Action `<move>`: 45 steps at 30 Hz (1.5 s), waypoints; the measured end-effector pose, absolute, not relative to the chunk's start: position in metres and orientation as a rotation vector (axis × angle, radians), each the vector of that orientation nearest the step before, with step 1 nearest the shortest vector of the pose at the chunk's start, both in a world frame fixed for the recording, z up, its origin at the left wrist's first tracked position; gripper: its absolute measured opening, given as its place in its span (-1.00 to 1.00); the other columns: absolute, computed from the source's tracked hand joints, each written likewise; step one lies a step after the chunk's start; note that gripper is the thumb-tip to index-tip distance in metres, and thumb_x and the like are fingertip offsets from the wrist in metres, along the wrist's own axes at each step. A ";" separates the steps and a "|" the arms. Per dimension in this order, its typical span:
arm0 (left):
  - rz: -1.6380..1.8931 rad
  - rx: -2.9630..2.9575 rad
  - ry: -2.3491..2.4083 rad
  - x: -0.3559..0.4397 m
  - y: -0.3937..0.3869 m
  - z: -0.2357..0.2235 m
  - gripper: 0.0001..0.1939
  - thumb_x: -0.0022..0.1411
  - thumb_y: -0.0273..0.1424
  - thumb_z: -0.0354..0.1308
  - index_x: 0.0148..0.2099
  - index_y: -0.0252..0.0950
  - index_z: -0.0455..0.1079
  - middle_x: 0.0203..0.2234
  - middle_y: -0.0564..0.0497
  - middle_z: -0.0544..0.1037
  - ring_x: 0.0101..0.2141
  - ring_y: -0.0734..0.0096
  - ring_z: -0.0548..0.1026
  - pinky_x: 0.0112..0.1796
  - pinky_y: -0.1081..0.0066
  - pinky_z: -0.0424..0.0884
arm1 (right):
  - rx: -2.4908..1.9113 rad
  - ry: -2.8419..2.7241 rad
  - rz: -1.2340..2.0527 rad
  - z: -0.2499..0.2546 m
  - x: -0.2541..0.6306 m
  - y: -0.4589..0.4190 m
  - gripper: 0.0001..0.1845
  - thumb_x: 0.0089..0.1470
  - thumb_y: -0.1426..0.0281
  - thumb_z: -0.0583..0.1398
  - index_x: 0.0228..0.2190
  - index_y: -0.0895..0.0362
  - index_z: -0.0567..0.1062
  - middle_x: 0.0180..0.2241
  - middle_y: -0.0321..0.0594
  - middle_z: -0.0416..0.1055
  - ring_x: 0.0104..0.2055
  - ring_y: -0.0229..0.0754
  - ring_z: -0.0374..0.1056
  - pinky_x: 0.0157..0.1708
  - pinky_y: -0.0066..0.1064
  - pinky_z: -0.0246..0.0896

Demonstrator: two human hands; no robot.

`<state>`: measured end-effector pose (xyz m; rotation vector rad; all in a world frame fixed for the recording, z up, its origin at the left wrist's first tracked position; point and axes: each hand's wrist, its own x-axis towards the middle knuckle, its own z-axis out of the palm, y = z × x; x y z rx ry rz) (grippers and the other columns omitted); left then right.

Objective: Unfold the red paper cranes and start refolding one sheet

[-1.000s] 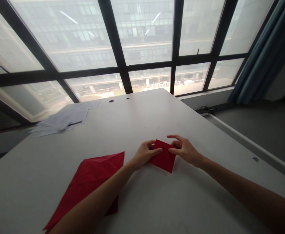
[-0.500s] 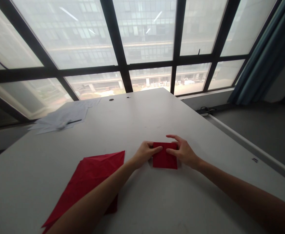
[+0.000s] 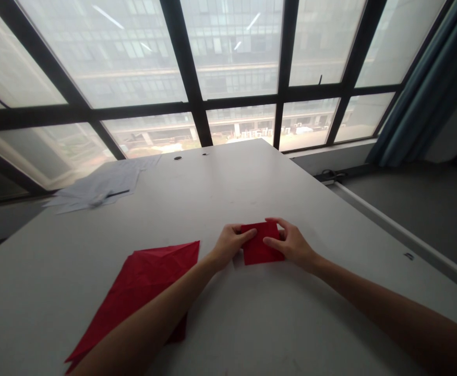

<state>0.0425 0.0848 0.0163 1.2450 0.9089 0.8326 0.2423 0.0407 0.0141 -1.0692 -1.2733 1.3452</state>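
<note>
A small folded square of red paper (image 3: pixel 260 249) is held a little above the white table, tilted slightly. My left hand (image 3: pixel 230 243) grips its left edge, thumb on the front face and fingers behind. On the right edge, my right hand (image 3: pixel 290 243) pinches it the same way, with the index finger at the top edge. A larger sheet of red paper (image 3: pixel 146 277), creased and layered, lies on the table to the left. My left forearm covers part of it.
The white table (image 3: pixel 220 193) reaches towards a wall of black-framed windows. Loose white papers (image 3: pixel 103 183) with a dark pen (image 3: pixel 118 193) on them lie at the back left. A blue curtain (image 3: pixel 420 94) hangs on the right, and a cable (image 3: pixel 330 174) lies beyond the table's right edge.
The small red square has tilted, its right side turning upward, and has risen slightly. My right index finger has come down to its top edge. The larger red paper stays put.
</note>
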 end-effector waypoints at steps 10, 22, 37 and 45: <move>0.973 1.100 0.953 0.045 0.087 0.013 -0.55 0.07 -0.14 0.39 -0.19 -0.45 0.52 -0.32 -0.18 0.64 -0.33 0.24 0.61 -0.26 0.31 0.58 | -1.186 -1.281 1.182 0.011 0.247 0.047 -0.51 -0.01 0.29 0.32 -0.04 0.20 0.43 -0.45 -0.20 0.56 -0.52 -0.24 0.40 -0.55 -0.45 0.28; 0.961 2.464 0.868 0.043 0.077 0.009 -0.73 0.29 -0.44 0.18 0.02 -0.15 0.49 -0.01 -0.06 0.55 0.01 0.24 0.50 0.08 0.19 0.39 | -1.533 -1.769 0.727 0.011 0.271 0.051 -0.52 -0.03 0.43 0.27 -0.01 0.09 0.47 -0.44 -0.25 0.49 -0.43 -0.16 0.39 -0.38 -0.35 0.28; 0.579 2.640 0.514 0.046 0.077 0.008 -0.69 0.43 -0.42 0.01 0.11 -0.24 0.48 0.15 -0.07 0.46 0.14 0.30 0.43 0.21 0.30 0.31 | -0.994 -0.535 1.648 0.020 0.248 0.064 -0.67 0.35 0.27 0.02 -0.19 0.23 0.47 -0.20 0.05 0.54 -0.09 -0.13 0.51 0.03 -0.30 0.41; 0.584 2.604 0.535 0.041 0.080 0.002 -0.66 0.40 -0.43 0.04 0.15 -0.15 0.46 0.18 -0.01 0.43 0.16 0.30 0.42 0.21 0.28 0.31 | -0.889 -0.457 1.431 0.019 0.267 0.078 -0.64 0.36 0.25 -0.02 -0.22 0.18 0.48 -0.17 -0.02 0.55 -0.06 -0.16 0.50 0.08 -0.34 0.36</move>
